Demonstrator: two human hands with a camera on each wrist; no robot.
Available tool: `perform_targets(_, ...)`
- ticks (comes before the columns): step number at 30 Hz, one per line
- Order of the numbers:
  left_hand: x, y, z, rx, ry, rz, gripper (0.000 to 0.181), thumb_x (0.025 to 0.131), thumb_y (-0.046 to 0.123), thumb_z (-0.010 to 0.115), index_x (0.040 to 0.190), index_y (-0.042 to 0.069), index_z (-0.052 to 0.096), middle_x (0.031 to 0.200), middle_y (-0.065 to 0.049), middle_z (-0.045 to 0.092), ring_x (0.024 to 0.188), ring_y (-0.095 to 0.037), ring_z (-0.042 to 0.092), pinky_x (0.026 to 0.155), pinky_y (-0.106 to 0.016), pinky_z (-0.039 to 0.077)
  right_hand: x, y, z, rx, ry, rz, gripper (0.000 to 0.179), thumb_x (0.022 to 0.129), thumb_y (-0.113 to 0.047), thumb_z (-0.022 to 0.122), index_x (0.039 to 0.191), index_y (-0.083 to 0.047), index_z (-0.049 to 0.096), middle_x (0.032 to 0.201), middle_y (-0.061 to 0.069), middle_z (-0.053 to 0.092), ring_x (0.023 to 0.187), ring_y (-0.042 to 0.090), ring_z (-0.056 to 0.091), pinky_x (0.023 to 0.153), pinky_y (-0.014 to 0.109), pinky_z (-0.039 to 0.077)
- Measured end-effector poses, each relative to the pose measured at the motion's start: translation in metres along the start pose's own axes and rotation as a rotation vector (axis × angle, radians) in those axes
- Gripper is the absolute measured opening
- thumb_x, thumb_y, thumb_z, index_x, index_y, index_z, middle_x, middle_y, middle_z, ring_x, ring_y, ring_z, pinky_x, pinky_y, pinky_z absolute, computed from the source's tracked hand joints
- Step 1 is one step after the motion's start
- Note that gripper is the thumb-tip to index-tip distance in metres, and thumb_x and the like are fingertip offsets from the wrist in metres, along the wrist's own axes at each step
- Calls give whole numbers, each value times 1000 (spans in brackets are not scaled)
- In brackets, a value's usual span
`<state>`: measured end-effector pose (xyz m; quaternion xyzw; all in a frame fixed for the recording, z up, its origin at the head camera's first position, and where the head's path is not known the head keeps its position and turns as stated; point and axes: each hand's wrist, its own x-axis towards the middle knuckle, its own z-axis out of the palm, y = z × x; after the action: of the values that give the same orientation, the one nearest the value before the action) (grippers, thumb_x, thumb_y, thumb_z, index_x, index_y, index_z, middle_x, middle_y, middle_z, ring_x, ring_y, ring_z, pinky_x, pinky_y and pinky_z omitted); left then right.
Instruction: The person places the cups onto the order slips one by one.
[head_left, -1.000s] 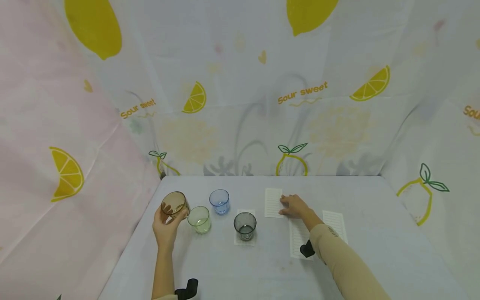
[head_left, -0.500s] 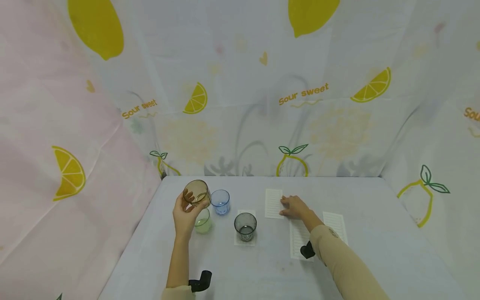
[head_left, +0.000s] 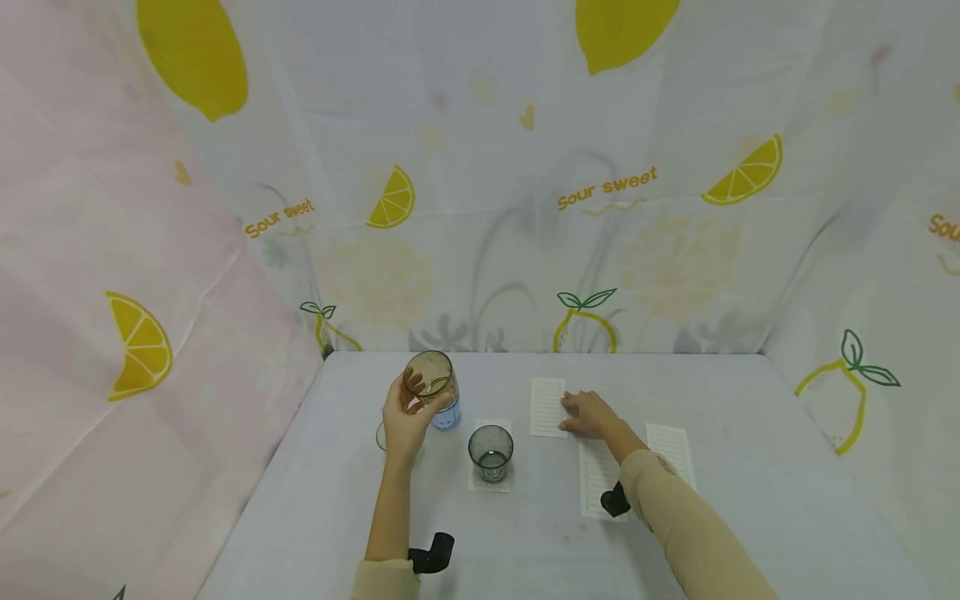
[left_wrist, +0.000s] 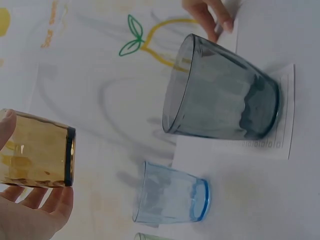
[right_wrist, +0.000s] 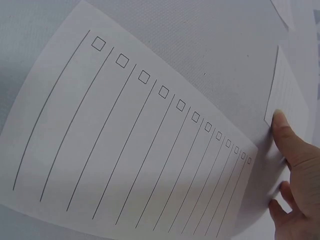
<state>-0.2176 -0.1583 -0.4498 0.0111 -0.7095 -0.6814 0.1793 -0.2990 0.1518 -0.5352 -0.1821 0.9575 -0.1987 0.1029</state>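
Observation:
My left hand [head_left: 406,423] holds an amber drinking glass [head_left: 431,373] up off the table, fingers and thumb around its side. In the head view it overlaps a blue glass [head_left: 447,416] standing behind. A green glass [head_left: 381,438] is mostly hidden by that hand. Nearer the middle, a smoky grey glass [head_left: 491,454] stands upright on a lined paper sheet [head_left: 478,483]. My right hand [head_left: 591,414] touches the right edge of another lined sheet [head_left: 546,408]; the right wrist view shows the thumb [right_wrist: 281,127] at that paper's corner.
Two further lined sheets lie on the right: a checklist sheet [head_left: 596,483] under the right forearm and another sheet [head_left: 671,446] beyond it. A lemon-print cloth [head_left: 480,250] closes off the back and sides of the white table [head_left: 300,533].
My left hand has carried the amber glass to the right and slightly farther back, past the green glass and in front of the blue one. The right hand has stayed at the sheet's edge.

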Motion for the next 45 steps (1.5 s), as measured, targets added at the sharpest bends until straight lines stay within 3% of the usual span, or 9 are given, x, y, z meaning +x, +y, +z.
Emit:
perform_targets(3, -1, 5, 8, -22, -17, -3, 74, 75, 4, 78, 138, -2, 39, 131, -22, 49, 122, -34, 45, 98, -46, 38, 0, -1, -1, 1, -1, -3, 57, 82, -25, 72, 127, 5, 54, 139, 19, 45, 128, 46, 36, 107, 52, 28)
perform_targets(10, -10, 33, 26, -37, -63, 2, 71, 77, -2, 73, 136, -10, 36, 129, -30, 47, 121, -42, 43, 98, -47, 39, -1, -1, -1, 4, -5, -2, 56, 83, -25, 71, 127, 5, 54, 139, 19, 46, 128, 47, 36, 107, 52, 28)
perform_targets(14, -13, 37, 36, -40, -97, 3, 71, 76, -3, 73, 136, -11, 36, 130, -31, 46, 121, -44, 42, 99, -53, 37, 0, -1, -1, 9, -8, 10, 57, 83, -26, 71, 128, 4, 54, 139, 18, 45, 129, 46, 35, 108, 52, 28)
perform_targets(21, -15, 35, 52, -29, -158, 15, 72, 76, -1, 73, 136, -12, 35, 129, -31, 45, 122, -45, 42, 99, -56, 36, 0, 0, -1, 33, -5, 9, 57, 83, -25, 71, 129, 5, 53, 140, 18, 45, 130, 46, 34, 108, 52, 27)
perform_targets(38, -25, 33, 100, -58, -170, 11, 70, 75, -2, 73, 134, -14, 37, 129, -33, 47, 120, -46, 43, 98, -59, 37, 2, 3, 2, 2, 11, -18, 56, 82, -27, 72, 126, 5, 56, 137, 20, 47, 126, 47, 39, 106, 52, 31)
perform_targets(45, -29, 26, 117, -79, -190, 2, 70, 74, -3, 72, 133, -15, 36, 127, -33, 47, 119, -47, 44, 98, -59, 37, 3, 2, 1, 27, -4, 17, 58, 82, -25, 72, 129, 3, 54, 139, 18, 45, 128, 46, 37, 107, 52, 29)
